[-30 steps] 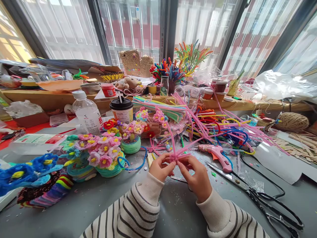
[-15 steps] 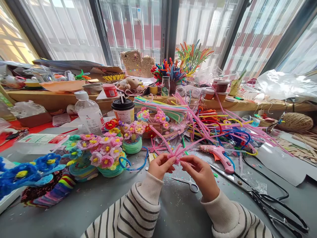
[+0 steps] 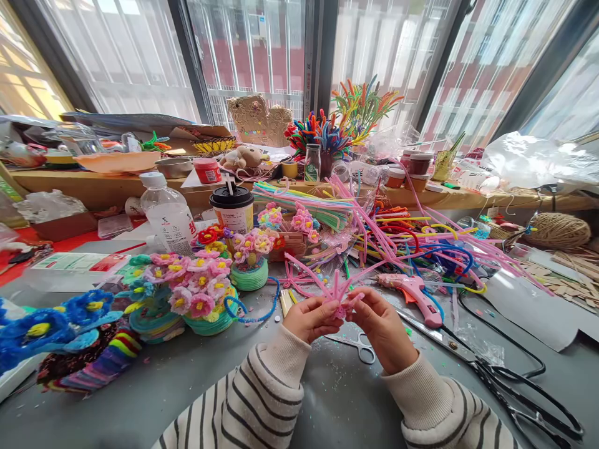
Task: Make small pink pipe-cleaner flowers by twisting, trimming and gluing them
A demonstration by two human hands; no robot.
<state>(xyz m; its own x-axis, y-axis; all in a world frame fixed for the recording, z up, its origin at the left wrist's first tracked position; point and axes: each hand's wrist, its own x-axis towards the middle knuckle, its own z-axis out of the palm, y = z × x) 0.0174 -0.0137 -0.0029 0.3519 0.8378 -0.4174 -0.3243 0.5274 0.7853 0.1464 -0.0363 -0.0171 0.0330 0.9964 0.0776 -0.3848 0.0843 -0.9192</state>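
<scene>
A bundle of pink pipe cleaners [image 3: 337,288] is held between my two hands, its fuzzy ends fanning upward and outward. My left hand [image 3: 312,317] pinches the base of the bundle between thumb and fingers. On the other side, the fingertips of my right hand [image 3: 377,321] grip a short bent part of the same pink piece. Just below and behind my hands, small white scissors [image 3: 362,349] lie on the grey table [image 3: 337,405]. A pink hot glue gun [image 3: 414,293] rests to the right of my right hand.
Pipe-cleaner flower pots, one with pink flowers [image 3: 201,287], stand at left beside a plastic bottle [image 3: 167,215] and a lidded cup [image 3: 233,206]. Large black-handled scissors [image 3: 505,386] lie at right. Loose pipe cleaners [image 3: 412,237] are heaped behind the glue gun. A twine ball [image 3: 559,229] sits far right.
Both hands have shifted slightly right and down with the pink pipe cleaners. The bundle has turned, and its long left strand now points lower.
</scene>
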